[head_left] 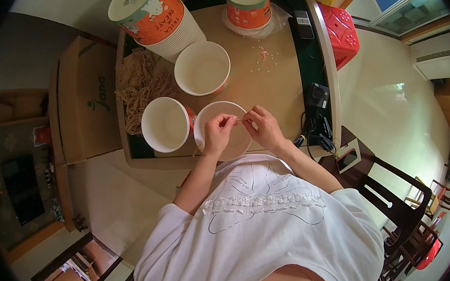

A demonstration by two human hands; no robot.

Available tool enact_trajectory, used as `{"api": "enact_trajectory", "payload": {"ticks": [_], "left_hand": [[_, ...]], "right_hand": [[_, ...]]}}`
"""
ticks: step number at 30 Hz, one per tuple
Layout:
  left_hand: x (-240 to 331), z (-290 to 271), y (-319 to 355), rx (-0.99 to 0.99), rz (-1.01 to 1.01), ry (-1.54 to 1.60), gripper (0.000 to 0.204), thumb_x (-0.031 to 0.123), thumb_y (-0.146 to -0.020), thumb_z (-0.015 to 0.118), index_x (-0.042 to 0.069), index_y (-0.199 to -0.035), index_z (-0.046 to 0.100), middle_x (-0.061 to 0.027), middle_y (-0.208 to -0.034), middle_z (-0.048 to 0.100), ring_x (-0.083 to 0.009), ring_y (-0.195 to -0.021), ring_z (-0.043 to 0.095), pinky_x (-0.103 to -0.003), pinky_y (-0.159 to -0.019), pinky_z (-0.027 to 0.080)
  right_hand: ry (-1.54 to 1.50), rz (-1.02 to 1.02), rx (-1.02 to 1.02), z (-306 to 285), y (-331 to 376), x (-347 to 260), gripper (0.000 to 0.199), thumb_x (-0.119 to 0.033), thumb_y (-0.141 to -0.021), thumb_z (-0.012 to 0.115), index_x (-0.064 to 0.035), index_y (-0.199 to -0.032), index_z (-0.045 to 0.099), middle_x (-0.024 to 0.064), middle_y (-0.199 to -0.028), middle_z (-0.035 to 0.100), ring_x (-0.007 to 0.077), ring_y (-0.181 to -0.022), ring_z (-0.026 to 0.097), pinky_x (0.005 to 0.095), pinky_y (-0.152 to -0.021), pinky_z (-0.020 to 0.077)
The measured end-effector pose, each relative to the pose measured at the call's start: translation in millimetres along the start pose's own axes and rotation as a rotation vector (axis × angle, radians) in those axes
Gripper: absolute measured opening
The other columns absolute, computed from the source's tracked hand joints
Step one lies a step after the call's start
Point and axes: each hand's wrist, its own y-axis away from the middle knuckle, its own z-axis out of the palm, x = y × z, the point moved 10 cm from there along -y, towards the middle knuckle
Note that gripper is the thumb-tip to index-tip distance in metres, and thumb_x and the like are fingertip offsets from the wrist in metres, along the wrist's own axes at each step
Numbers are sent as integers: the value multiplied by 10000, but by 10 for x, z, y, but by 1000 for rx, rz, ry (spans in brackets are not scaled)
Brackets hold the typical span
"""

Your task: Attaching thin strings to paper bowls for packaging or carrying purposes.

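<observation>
Over the mouth of a white paper bucket (224,152) at the table's near edge, my left hand (219,133) and my right hand (263,128) meet with fingertips pinched. A thin, pale strand that looks like cord runs between the fingertips; its ends are hidden. By the bucket's left rim a bit of tan cord (196,151) sticks out. Two more buckets stand open close by, one on the left (165,125) and one behind (203,69). Left of them lies a tangled heap of brown cords (141,81).
A tall stack of nested orange buckets (171,29) leans at the back left. Another upturned bucket (249,11) sits on plastic wrap behind. Small beads (264,58) are scattered on the cardboard sheet (279,89). Black devices with cables (320,126) lie along the right edge, near a red stool (340,34).
</observation>
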Motion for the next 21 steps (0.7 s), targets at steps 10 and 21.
{"api": "enact_trajectory", "payload": {"ticks": [10, 21], "left_hand": [[95, 100, -20, -87, 77, -88, 83, 61, -824, 632, -17, -846, 653, -66, -749, 665, -98, -674, 611, -239, -607, 479], [538, 40, 0, -166, 142, -477, 88, 76, -798, 646, -8, -816, 628, -93, -751, 627, -189, -660, 618, -286, -609, 484]], "right_hand": [[-10, -68, 27, -21, -15, -56, 74, -23, -730, 621, -50, -781, 576, 111, -774, 539, 306, -742, 541, 387, -633, 433], [-112, 89, 44, -81, -13, 163, 61, -37, -771, 613, -33, -803, 561, 115, -805, 541, 319, -777, 549, 382, -657, 459]]}}
